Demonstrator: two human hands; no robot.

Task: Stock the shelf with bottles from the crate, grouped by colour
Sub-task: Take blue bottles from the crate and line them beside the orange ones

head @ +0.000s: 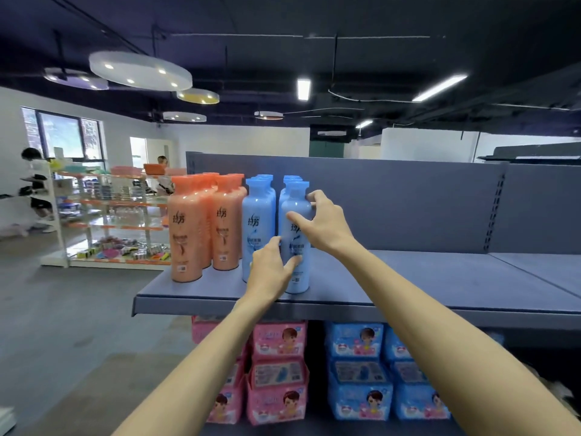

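Observation:
On the grey shelf [408, 278] stand two rows of orange bottles [185, 228] at the left and two rows of blue bottles [257, 221] beside them. The front blue bottle [294, 209] of the right-hand row stands upright near the shelf's front edge. My right hand [320, 221] grips its upper body, thumb across the front and fingers round its right side near the neck. My left hand [272, 267] holds its lower part, fingers curled against the label. The crate is not in view.
The grey shelf stretches bare to the right of the blue bottles, with a perforated back panel [408, 202]. Below it hang pink packs [278, 369] and blue packs [361, 369]. Another stocked rack [110, 215] and two people stand far left.

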